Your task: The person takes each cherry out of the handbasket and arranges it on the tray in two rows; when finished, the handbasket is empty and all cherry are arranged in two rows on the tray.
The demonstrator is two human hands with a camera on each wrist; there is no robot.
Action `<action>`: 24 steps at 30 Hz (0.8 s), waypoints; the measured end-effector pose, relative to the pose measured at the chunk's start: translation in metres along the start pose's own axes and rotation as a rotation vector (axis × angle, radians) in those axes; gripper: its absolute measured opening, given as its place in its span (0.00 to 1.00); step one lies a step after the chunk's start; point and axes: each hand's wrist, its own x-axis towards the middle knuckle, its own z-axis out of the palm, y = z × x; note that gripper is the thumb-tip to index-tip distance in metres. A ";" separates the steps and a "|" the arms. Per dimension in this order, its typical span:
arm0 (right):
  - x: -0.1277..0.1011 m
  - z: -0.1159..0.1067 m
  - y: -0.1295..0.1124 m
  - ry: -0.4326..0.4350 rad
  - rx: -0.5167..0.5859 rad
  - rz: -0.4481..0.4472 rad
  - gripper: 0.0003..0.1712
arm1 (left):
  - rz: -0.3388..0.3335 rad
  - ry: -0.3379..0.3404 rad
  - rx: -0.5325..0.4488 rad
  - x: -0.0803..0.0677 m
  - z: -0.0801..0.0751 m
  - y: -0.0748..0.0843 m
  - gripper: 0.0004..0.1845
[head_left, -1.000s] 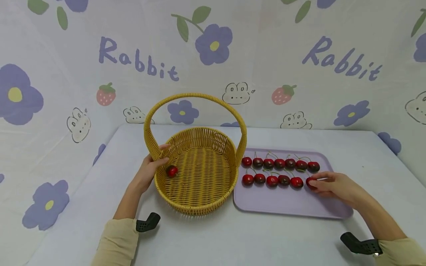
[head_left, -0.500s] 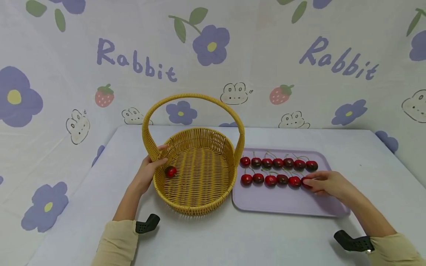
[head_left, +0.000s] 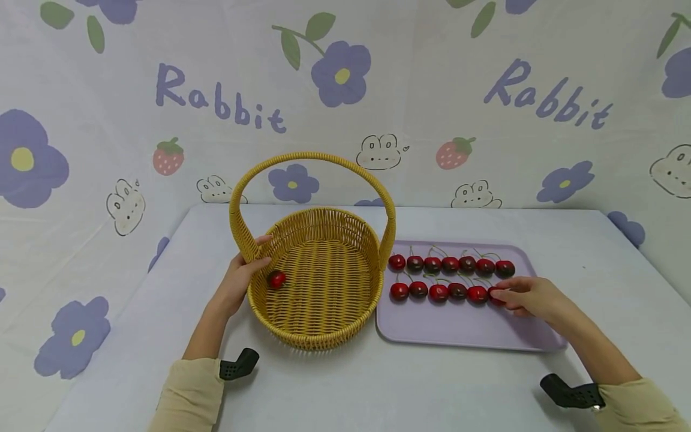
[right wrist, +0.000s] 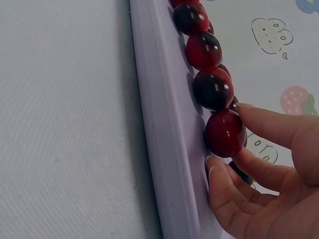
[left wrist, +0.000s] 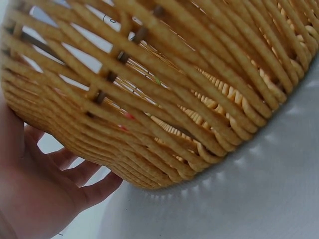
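Note:
A woven yellow basket [head_left: 318,339] with a tall handle stands left of a lilac tray [head_left: 464,330]. One red cherry [head_left: 278,279] lies inside the basket near its left wall. My left hand [head_left: 244,275] grips the basket's left rim by the handle base, thumb over the edge; in the left wrist view its fingers [left wrist: 94,191] lie against the outer wall. Two rows of dark red cherries [head_left: 450,264] sit on the tray. My right hand [head_left: 511,295] pinches the rightmost cherry of the near row [right wrist: 225,133] between thumb and finger.
The table is covered with a pale cloth [head_left: 432,396], and a printed flower backdrop [head_left: 345,90] rises close behind it. Black wrist mounts [head_left: 237,364] show by both sleeves. The tray's raised rim [right wrist: 159,129] runs beside the near row.
The right hand's fingertips have closed in on the end cherry and moved it slightly left toward its neighbour. The left hand and basket have stayed put.

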 end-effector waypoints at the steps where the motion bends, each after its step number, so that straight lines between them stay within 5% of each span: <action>1: 0.000 0.000 0.000 0.002 0.004 0.000 0.35 | 0.000 0.000 0.000 0.000 0.000 0.000 0.26; 15: -0.005 -0.004 0.003 0.022 0.080 0.028 0.38 | 0.005 -0.001 0.000 0.000 0.000 -0.001 0.26; 24: -0.009 -0.010 0.000 0.048 0.035 0.009 0.38 | -0.001 0.002 0.004 0.000 0.000 -0.001 0.26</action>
